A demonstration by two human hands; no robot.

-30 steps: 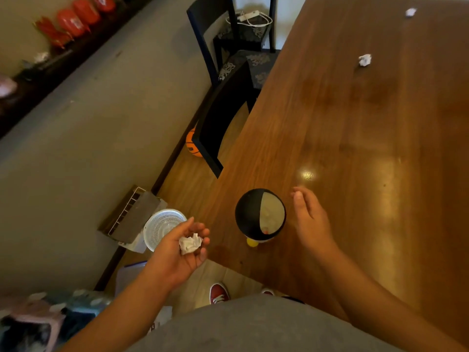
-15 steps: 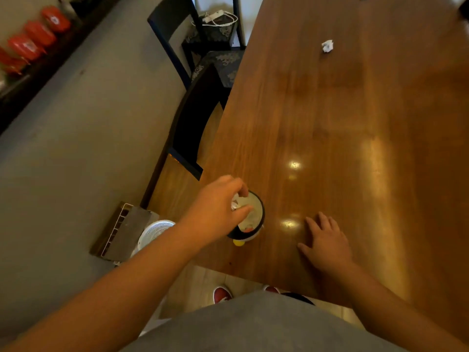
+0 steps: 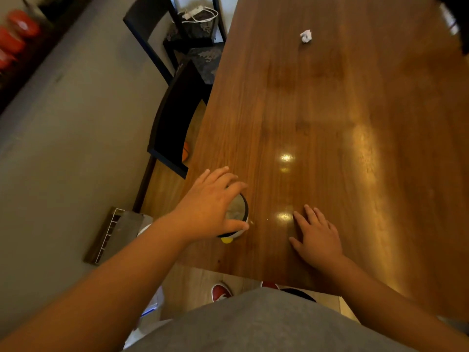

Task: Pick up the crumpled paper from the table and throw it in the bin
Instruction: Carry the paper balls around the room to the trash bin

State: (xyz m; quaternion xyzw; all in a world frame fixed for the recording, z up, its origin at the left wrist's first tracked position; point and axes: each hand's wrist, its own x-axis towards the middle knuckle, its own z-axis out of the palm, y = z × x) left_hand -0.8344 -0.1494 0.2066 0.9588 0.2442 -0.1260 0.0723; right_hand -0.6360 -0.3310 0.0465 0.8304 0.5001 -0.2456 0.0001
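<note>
The left hand (image 3: 210,207) hovers over the mouth of the small black-rimmed bin (image 3: 237,219) at the table's (image 3: 330,123) near edge, fingers spread and loose, nothing visible in them. Whether a paper ball lies inside is hidden by the palm (the drop step looks finished, I judge). The right hand (image 3: 314,237) rests flat and empty on the wood. Next comes a long reach to the crumpled paper (image 3: 305,36) far up the table, well apart from the bin.
</note>
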